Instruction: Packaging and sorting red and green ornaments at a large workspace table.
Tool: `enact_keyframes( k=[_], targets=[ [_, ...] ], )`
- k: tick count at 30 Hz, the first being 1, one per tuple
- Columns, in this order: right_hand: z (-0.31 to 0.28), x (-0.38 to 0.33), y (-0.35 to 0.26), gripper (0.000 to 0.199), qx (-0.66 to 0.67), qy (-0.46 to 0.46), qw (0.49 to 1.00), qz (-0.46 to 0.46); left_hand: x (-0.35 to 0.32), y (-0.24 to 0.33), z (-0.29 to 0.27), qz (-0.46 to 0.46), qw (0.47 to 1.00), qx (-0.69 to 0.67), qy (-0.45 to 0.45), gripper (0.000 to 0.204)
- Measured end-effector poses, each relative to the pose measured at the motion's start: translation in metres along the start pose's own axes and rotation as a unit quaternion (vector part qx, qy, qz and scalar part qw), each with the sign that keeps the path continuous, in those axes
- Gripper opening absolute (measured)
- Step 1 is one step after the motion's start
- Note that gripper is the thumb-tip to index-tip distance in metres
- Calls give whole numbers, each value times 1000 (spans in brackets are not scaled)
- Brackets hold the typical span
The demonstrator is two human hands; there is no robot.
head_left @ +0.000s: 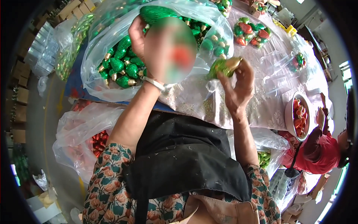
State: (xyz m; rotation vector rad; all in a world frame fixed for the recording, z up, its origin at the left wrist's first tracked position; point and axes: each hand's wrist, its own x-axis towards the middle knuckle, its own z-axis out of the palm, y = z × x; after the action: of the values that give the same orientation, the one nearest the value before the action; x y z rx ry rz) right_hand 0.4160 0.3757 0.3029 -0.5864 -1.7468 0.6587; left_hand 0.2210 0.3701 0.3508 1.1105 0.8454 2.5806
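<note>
My left hand [138, 39] is raised over an open clear plastic bag [87, 69] of green glitter light-bulb ornaments [121, 61] with gold caps. Its visible fingers curl against a larger green glitter bulb ornament [158, 14]. A blurred patch covers most of this hand, with a red shape inside it, so the rest of its grip is hidden. To the right, my right hand [240, 86] pinches a lime-green glitter bulb ornament [222, 68] by its gold-capped end, above the pale tablecloth [190, 99].
Clear packs of red and green ornaments [251, 31] stand at the back right. A white basin [289, 115] of red ornaments sits at the right edge, beside a person in red [322, 153]. Below the table at left hangs a bag of red ornaments [99, 142].
</note>
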Motion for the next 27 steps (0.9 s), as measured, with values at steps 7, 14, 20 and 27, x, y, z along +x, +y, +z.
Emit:
enact_keyframes(
  k=[7, 14, 20, 27],
  targets=[
    [26, -13, 19, 38, -121, -71, 987, 81, -42, -51, -22, 30, 977, 180, -108, 61],
    [3, -17, 7, 20, -242, -203, 949, -24, -42, -28, -20, -9, 908, 250, -336, 63],
    [-7, -44, -11, 20, -299, -192, 933, -49, -41, 10, -38, 6, 703, 391, -594, 47],
    [-8, -51, -9, 21, -212, -268, 937, -67, -47, 11, -53, -71, 606, 417, -673, 48]
  ],
)
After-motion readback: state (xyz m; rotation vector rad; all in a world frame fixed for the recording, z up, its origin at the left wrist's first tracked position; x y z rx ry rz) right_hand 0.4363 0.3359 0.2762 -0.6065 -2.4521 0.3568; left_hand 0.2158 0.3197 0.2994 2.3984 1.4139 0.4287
